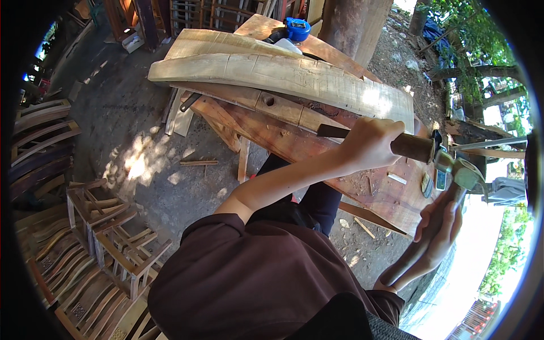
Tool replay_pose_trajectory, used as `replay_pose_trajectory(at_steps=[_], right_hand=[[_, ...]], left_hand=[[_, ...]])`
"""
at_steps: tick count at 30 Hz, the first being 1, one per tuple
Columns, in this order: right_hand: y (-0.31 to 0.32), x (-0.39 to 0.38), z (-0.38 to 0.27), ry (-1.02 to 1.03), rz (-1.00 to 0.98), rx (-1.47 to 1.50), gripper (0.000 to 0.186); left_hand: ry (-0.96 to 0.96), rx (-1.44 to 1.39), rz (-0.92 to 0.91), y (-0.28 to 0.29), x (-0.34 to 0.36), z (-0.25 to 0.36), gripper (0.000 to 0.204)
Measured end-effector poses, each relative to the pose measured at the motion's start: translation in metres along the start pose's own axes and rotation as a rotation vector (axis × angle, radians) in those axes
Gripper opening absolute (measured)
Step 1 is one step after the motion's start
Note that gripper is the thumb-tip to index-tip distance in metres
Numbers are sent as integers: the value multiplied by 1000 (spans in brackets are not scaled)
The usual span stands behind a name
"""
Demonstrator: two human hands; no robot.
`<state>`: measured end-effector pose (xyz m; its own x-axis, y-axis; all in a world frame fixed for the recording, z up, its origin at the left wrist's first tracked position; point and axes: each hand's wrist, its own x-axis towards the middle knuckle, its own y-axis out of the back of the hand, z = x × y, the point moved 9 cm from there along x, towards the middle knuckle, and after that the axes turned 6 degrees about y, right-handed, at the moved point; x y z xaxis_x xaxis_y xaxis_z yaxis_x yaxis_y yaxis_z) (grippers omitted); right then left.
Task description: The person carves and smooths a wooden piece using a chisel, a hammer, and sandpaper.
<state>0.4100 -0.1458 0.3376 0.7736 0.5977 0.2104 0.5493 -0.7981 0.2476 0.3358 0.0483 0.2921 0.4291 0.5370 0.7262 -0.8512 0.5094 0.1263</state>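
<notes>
My left hand (371,143) is wrapped round a chisel, whose dark blade points left and whose wooden handle (412,147) sticks out to the right. My right hand (441,226) grips a claw hammer (468,174) by its wooden handle. The hammer head is right at the butt of the chisel; whether they touch I cannot tell. Close to the blade tip lies a wooden piece with a round hole (283,107). Behind it a long, curved pale board (249,69) runs across the reddish wooden bench (362,192).
A blue tape measure (297,28) sits at the bench's far side. Wood chips and a small pale block (396,178) lie on the bench top. Wooden chair frames (113,226) stand on the left, near stacked curved slats (42,141). A tree trunk (351,28) rises behind the bench.
</notes>
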Motion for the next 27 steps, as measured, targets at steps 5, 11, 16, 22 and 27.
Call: replay_pose_trajectory(at_steps=[5,11,16,22,27], right_hand=[[53,9,18,187,76,472,37],[-9,-6,7,-28,38,55,41],[15,-5,21,39,99,-99,32],[33,5,66,338,32,-1083,37],[18,8,96,467,-50,-1191,51]], left_hand=[[-6,-1,-10,-2,5,7,21],[21,7,-57,0,-3,-5,20],[-3,-361,176,65,9,8,17],[211,-895,521,192,-19,18,26],[-94,-517,662,270,-54,64,26]])
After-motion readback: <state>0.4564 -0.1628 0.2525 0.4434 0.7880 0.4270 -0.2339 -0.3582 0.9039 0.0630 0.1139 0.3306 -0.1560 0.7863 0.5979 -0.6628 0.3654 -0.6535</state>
